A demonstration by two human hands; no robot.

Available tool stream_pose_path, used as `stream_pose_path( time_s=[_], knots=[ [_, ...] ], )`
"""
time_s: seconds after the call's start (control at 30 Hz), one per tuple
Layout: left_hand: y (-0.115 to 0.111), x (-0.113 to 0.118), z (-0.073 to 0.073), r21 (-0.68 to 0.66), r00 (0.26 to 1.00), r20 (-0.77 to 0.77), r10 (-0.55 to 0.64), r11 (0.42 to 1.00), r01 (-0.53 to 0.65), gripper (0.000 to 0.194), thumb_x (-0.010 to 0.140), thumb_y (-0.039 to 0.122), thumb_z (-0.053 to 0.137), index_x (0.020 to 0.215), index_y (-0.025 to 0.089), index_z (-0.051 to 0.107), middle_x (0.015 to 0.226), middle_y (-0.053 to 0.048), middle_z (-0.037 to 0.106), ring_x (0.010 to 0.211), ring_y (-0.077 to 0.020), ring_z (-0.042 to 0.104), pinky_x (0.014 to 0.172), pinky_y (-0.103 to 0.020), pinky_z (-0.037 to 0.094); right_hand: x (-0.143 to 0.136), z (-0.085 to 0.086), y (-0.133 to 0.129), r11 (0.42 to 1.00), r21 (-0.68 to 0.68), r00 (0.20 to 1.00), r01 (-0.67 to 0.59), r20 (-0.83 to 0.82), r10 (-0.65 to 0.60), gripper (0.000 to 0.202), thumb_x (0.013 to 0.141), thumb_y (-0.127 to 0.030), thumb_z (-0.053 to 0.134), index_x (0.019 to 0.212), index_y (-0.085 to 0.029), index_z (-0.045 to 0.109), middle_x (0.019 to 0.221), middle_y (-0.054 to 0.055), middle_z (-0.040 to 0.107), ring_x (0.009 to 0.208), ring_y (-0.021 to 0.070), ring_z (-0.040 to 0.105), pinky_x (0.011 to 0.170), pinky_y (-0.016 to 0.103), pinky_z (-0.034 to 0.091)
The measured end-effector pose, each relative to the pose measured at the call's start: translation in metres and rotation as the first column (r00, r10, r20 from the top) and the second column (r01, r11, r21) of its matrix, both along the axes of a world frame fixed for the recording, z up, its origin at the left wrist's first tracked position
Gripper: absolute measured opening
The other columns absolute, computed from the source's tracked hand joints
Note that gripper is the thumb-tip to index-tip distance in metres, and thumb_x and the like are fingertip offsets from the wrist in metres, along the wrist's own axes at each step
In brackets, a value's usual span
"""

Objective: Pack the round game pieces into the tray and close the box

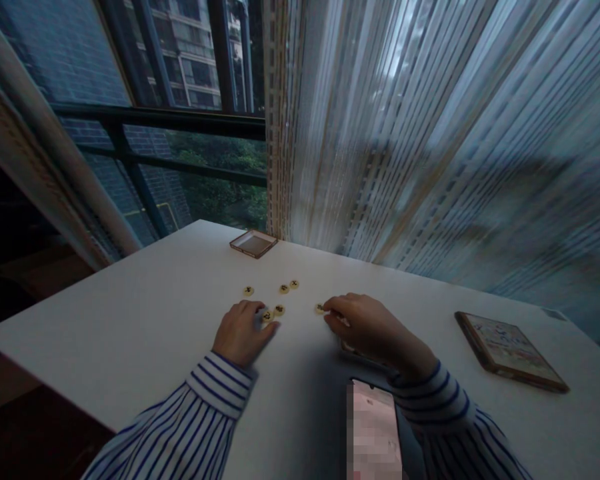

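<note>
small round cream tokens with dark marks (284, 289) lie scattered on the white worktop (145, 320), their symbols too tiny and dim to read. one sits alone at far left (249, 291). two more lie at the left hand (241, 331), whose fingers are curled flat over the surface, one token partly hidden under a fingertip. another token (320, 308) touches the right hand (367, 327), fingers bent and pinched toward it; whether it is gripped i cannot tell. something beneath that palm is hidden. farther right lies a brown-framed printed board (510, 350).
</note>
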State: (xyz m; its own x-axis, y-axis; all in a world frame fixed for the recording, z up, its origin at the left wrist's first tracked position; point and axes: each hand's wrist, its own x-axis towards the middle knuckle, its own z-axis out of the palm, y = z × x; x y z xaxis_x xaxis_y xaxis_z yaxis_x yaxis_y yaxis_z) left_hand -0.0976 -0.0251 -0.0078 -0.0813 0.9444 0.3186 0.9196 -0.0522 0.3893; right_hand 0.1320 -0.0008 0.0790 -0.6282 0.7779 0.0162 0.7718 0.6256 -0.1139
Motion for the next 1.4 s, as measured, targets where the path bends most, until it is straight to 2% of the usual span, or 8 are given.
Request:
stream_pose_path(
  time_s=[0.1,0.37,0.6,0.8,0.97,1.13,1.3,1.4],
  knots=[
    [0.0,0.0,-0.002,-0.051,0.999,-0.034,-0.002,0.999,0.001,0.038,0.073,0.041,0.058,0.099,0.014,0.064,0.094,-0.011,0.064,0.09,-0.0261,0.057,0.082,-0.037,0.044,-0.005,-0.006,-0.001,1.0,0.019,1.0,-0.01,0.008,0.009,0.027,0.086,-0.028,0.041,0.102,-0.02,0.061,0.096,0.007,0.066,0.09,0.0189,0.059,0.074,0.028,0.038],
    [0.004,-0.003,-0.007,-0.034,0.999,-0.009,-0.039,0.999,0.039,0.031,0.076,0.038,0.056,0.091,0.015,0.069,0.086,-0.01,0.065,0.085,-0.0257,0.058,0.079,-0.039,0.046,0.0,-0.014,-0.002,0.999,0.039,1.0,0.008,0.029,-0.009,0.026,0.085,-0.028,0.041,0.1,-0.022,0.06,0.094,0.006,0.067,0.087,0.0191,0.06,0.07,0.027,0.038],
    [0.003,0.0,-0.006,0.244,0.969,0.133,-0.21,0.954,0.174,0.024,0.075,0.031,0.058,0.092,0.015,0.066,0.086,-0.008,0.068,0.081,-0.0205,0.062,0.077,-0.035,0.049,-0.002,-0.003,-0.009,0.999,0.044,0.998,0.001,0.055,-0.003,0.027,0.086,-0.028,0.04,0.102,-0.021,0.06,0.095,0.006,0.067,0.087,0.0197,0.061,0.068,0.026,0.038],
    [-0.002,0.005,-0.006,0.336,0.933,0.208,-0.293,0.917,0.213,0.022,0.076,0.029,0.058,0.093,0.017,0.064,0.085,-0.007,0.069,0.075,-0.0173,0.063,0.073,-0.032,0.051,0.0,-0.003,-0.008,1.0,0.026,0.997,-0.001,0.078,-0.001,0.027,0.087,-0.028,0.039,0.103,-0.021,0.06,0.099,0.007,0.066,0.088,0.0199,0.061,0.069,0.027,0.038],
    [-0.005,0.013,-0.002,0.281,0.892,0.348,-0.288,0.94,0.194,0.025,0.074,0.028,0.058,0.095,0.015,0.064,0.08,-0.006,0.067,0.07,-0.0145,0.06,0.069,-0.028,0.05,0.006,-0.009,-0.003,1.0,0.02,0.998,-0.008,0.07,0.006,0.028,0.086,-0.027,0.04,0.105,-0.021,0.059,0.095,0.007,0.067,0.088,0.0196,0.06,0.073,0.029,0.04],
    [-0.007,0.026,0.006,0.192,0.816,0.503,-0.285,0.957,0.216,0.027,0.072,0.027,0.058,0.096,0.015,0.064,0.074,-0.003,0.061,0.067,-0.0131,0.055,0.068,-0.027,0.048,0.012,-0.002,-0.004,1.0,-0.025,0.998,0.018,0.068,-0.016,0.03,0.086,-0.028,0.041,0.11,-0.022,0.058,0.099,0.008,0.066,0.092,0.0196,0.06,0.077,0.029,0.04],
    [-0.008,0.038,0.02,0.138,0.699,0.622,-0.354,0.928,0.347,0.035,0.075,0.028,0.056,0.106,0.014,0.063,0.077,-0.002,0.057,0.071,-0.0134,0.055,0.07,-0.028,0.047,0.018,0.007,-0.002,1.0,-0.007,0.997,0.026,0.068,-0.026,0.032,0.085,-0.028,0.042,0.111,-0.02,0.058,0.099,0.008,0.067,0.09,0.0214,0.061,0.074,0.03,0.042],
    [-0.007,0.045,0.026,0.09,0.667,0.654,-0.356,0.912,0.4,0.038,0.076,0.03,0.055,0.111,0.015,0.061,0.082,-0.004,0.059,0.077,-0.015,0.056,0.075,-0.03,0.046,0.023,0.012,-0.003,0.999,0.026,0.999,0.027,0.041,-0.028,0.032,0.086,-0.027,0.04,0.111,-0.019,0.058,0.098,0.008,0.068,0.088,0.0208,0.061,0.073,0.029,0.042]
  ],
)
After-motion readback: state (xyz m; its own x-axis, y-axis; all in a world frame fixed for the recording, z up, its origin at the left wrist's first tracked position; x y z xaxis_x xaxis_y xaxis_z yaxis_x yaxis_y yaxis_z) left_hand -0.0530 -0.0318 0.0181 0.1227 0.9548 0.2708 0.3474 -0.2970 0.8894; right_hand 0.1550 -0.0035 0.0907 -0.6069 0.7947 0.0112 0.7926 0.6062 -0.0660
